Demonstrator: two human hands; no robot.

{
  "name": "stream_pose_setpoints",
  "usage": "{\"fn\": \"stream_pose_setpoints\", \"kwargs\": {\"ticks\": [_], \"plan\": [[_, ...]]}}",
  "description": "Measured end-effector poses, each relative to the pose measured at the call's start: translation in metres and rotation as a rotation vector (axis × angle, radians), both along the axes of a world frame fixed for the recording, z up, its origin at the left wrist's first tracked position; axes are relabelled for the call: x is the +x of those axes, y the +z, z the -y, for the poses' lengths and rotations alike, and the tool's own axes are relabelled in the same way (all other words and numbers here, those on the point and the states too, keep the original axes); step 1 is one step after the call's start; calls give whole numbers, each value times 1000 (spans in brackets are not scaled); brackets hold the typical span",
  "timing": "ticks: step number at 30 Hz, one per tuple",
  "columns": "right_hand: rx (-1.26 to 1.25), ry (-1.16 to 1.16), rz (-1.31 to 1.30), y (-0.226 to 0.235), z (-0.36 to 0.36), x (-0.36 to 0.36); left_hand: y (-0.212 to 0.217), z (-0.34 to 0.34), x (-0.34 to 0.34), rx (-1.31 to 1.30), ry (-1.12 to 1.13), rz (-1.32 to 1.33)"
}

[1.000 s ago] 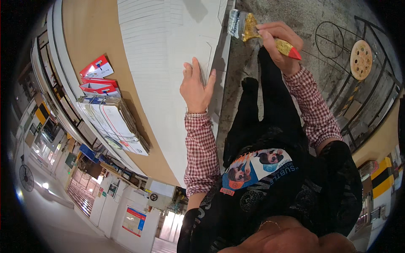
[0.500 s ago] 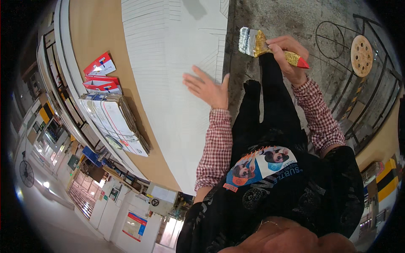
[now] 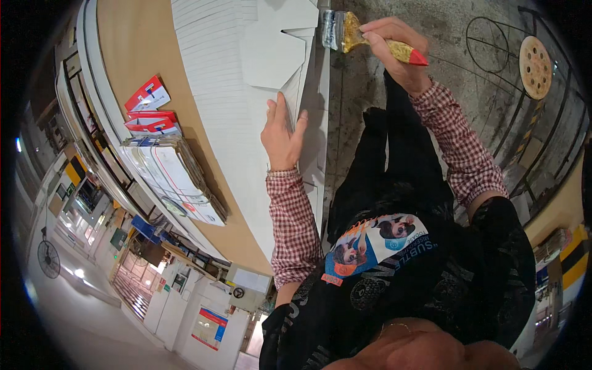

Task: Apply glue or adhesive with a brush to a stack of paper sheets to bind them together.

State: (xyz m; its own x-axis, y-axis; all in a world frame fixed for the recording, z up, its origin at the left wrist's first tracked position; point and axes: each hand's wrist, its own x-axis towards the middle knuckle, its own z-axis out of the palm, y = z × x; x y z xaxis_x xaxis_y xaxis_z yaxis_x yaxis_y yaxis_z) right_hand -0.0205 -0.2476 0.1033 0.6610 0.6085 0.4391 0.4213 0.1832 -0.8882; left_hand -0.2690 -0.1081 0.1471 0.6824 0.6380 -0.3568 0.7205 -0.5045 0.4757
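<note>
A flat paintbrush (image 3: 352,32) with a yellow handle and red tip is in my right hand (image 3: 399,50), thumb and fingers closed round it. Whitish, wet-looking stuff coats its bristles, which are just off the right edge of the white sheets. My left hand (image 3: 282,140) lies palm down with fingers apart on the layered white paper sheets (image 3: 216,68). Its fingertips reach the near edge of a white die-cut card blank (image 3: 274,58) with angled corners and a notch.
Left of the sheets, on the tan tabletop (image 3: 142,43), stand a tied stack of flat printed packaging (image 3: 172,179) and red-and-white folded packets (image 3: 148,95). On the floor to the right is a dark metal rack (image 3: 515,123) with a round wooden disc (image 3: 535,68) full of holes.
My left hand has come down and left onto the sheets. A card blank now lies beyond its fingers. My right hand has carried the paintbrush left and farther away.
</note>
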Motion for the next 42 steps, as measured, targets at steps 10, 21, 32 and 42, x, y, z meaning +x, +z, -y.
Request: {"fn": "stream_pose_setpoints", "kwargs": {"ticks": [10,21,32,42], "plan": [[-17,-52,35,-1,8,-20,0,0,-2,27,-9,-1],[-139,-5,-138,10,50,-58,-39,41,1,474,25,-161],[-97,-16,-52,1,49,-58,-26,54,-44,269,20,-177],[-69,30,89,-11,19,-60,-6,23,-59,42,22,19]]}}
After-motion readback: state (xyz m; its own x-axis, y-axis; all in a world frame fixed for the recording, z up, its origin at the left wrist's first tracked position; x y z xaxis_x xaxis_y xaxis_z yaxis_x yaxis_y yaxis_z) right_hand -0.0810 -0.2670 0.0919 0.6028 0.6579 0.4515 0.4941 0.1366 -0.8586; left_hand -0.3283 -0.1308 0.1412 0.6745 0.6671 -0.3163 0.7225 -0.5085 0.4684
